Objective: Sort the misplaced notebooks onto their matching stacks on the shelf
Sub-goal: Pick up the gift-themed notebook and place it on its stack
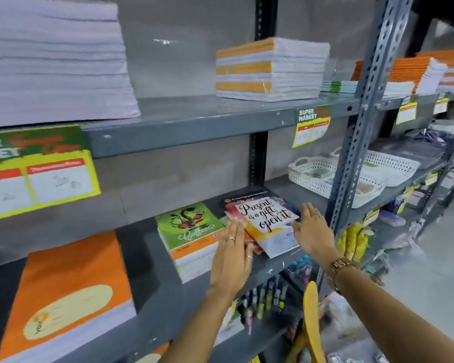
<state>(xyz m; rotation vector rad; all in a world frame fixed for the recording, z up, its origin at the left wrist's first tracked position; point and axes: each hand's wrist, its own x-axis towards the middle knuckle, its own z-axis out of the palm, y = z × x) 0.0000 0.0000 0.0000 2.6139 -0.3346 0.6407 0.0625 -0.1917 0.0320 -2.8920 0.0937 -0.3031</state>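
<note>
A notebook with the words "Present is a gift, open it" (266,221) tops a small uneven stack on the middle shelf (270,271). My left hand (232,254) lies flat against the stack's left side, fingers together, rings on two fingers. My right hand (312,229) is pressed flat against the stack's right edge, a watch on its wrist. Neither hand grips anything. Left of it stands a stack with a green "Coffee" cover (190,226). Further left is a tall stack with an orange cover (71,289).
The upper shelf holds a tall white paper stack (53,58), an orange-striped notebook stack (270,68) and thin green books (338,86). White perforated baskets (325,179) sit right of my hands. A slotted steel upright (357,137) stands close to my right hand. Pens hang below.
</note>
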